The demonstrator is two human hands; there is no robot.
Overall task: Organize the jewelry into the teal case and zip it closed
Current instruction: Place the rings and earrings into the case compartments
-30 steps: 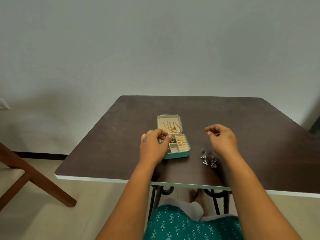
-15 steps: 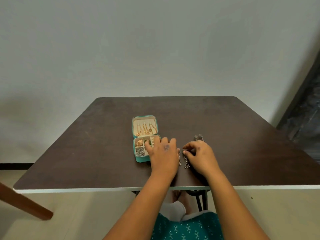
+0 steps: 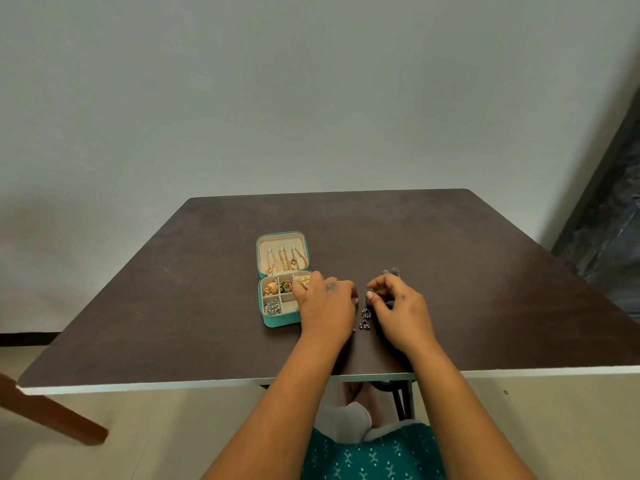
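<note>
From the head view, the teal case (image 3: 282, 278) lay open on the dark tabletop (image 3: 194, 306). The left hand (image 3: 327, 306) rested over its right edge, grip unclear. The right hand (image 3: 398, 308) pinched dangling silver earrings (image 3: 365, 311) just beside it.

The case (image 3: 277, 322) is teal outside with a cream lining, and it holds gold chains (image 3: 285, 262). The earrings (image 3: 365, 311) are dark silver. The table (image 3: 173, 306) is dark brown with a white edge. The dress (image 3: 370, 459) is teal with small white marks.
</note>
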